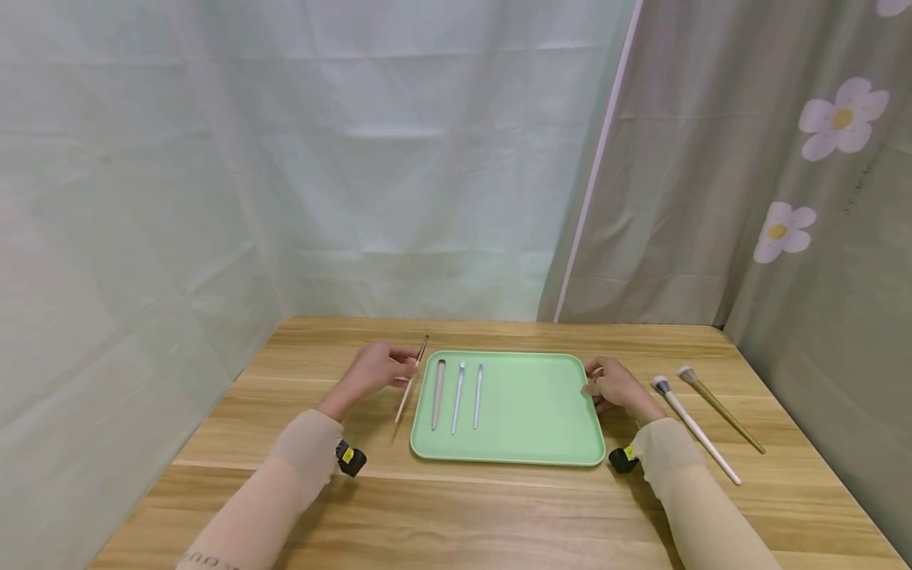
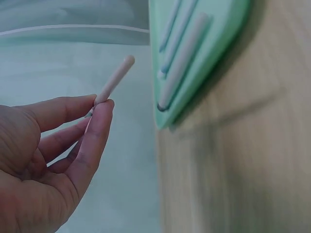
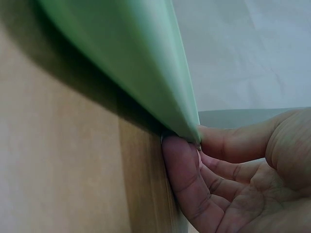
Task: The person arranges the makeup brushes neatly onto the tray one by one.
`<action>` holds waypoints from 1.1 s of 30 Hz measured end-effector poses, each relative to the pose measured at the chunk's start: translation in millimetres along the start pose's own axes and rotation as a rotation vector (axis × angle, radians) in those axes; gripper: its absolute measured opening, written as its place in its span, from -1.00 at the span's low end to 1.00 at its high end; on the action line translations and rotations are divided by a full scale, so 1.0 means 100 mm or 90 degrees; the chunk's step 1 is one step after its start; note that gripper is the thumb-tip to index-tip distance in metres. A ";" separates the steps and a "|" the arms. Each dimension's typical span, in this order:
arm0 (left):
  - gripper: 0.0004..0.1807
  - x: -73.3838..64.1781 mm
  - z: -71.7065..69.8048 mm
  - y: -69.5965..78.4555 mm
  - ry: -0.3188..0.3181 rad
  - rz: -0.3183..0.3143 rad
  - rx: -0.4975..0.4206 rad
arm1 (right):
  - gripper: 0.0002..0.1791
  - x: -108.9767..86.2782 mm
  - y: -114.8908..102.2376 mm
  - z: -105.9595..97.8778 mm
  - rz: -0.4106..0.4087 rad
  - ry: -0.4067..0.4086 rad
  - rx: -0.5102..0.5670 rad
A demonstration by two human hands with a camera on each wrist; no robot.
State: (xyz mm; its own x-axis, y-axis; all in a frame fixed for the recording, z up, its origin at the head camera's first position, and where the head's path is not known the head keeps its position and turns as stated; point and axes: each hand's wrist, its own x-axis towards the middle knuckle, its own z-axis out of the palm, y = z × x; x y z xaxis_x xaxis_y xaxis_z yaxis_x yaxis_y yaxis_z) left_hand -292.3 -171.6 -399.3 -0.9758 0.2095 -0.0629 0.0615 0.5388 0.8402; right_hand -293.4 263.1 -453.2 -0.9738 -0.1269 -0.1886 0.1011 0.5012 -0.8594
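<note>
My left hand [image 1: 374,370] pinches a slim makeup brush [image 1: 404,402] between thumb and fingertips, left of a green tray [image 1: 541,412]. The left wrist view shows its pale handle [image 2: 115,80] pointing away from the fingertips, above the table. On the tray's left side lie a pinkish brush [image 1: 438,400], a bluish-white brush [image 1: 457,402] and a thin pale blue brush [image 1: 478,400], side by side. At the tray's right edge, my right hand [image 1: 614,384] grips the rim [image 3: 182,121], thumb and forefinger on either side of it.
Right of the tray, a large brush with a pinkish-white handle [image 1: 701,435] and another with a gold handle [image 1: 727,413] lie slanted on the wooden table [image 1: 499,514]. A pale curtain [image 1: 427,198] and a grey flowered curtain [image 1: 677,198] hang around the table.
</note>
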 end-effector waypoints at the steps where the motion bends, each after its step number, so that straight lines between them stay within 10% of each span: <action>1: -0.61 0.01 0.02 0.03 0.000 0.001 -0.007 | -0.60 0.00 0.00 0.00 0.001 0.001 0.001; 33: -0.53 0.18 0.64 0.45 -0.013 0.032 -0.082 | -0.60 0.00 -0.06 0.03 -0.004 0.004 -0.010</action>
State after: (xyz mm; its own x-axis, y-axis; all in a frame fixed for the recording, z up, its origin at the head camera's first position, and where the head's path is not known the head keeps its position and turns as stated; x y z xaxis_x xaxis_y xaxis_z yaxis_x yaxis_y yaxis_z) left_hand -293.3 -91.3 -397.6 -0.9674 0.2516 -0.0289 0.0818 0.4184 0.9046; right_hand -293.4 257.8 -449.5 -0.9756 -0.1251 -0.1803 0.0917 0.5142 -0.8528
